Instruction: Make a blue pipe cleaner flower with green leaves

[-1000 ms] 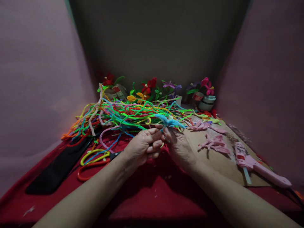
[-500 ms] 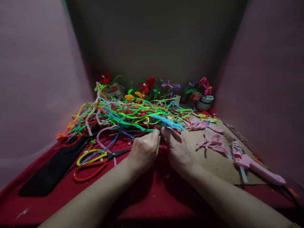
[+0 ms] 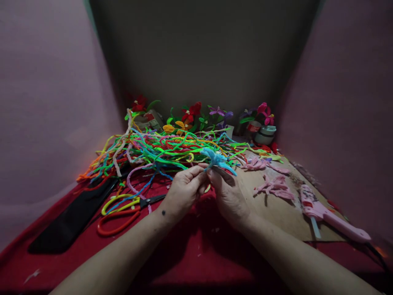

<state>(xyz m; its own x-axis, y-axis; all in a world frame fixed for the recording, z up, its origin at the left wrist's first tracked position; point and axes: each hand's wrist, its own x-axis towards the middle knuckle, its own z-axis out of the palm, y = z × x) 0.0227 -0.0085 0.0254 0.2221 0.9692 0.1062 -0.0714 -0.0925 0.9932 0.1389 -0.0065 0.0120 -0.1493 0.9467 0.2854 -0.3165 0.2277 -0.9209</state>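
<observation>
at the centre of the frame, the left hand [image 3: 186,186] and right hand [image 3: 231,198] pinch together on the base of a blue pipe-cleaner flower [image 3: 215,158]; scissors [image 3: 143,202] (red-and-yellow handled) lie lower left.

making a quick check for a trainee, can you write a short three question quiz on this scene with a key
1. What colour is the flower-shaped piece that the left hand and right hand hold?
A. pink
B. blue
C. orange

2. True or false: the pink glue gun lies apart from both hands.

3. Fill the gap: the scissors lie nearer to the ____ hand.

Key: 1. B; 2. True; 3. left
</observation>
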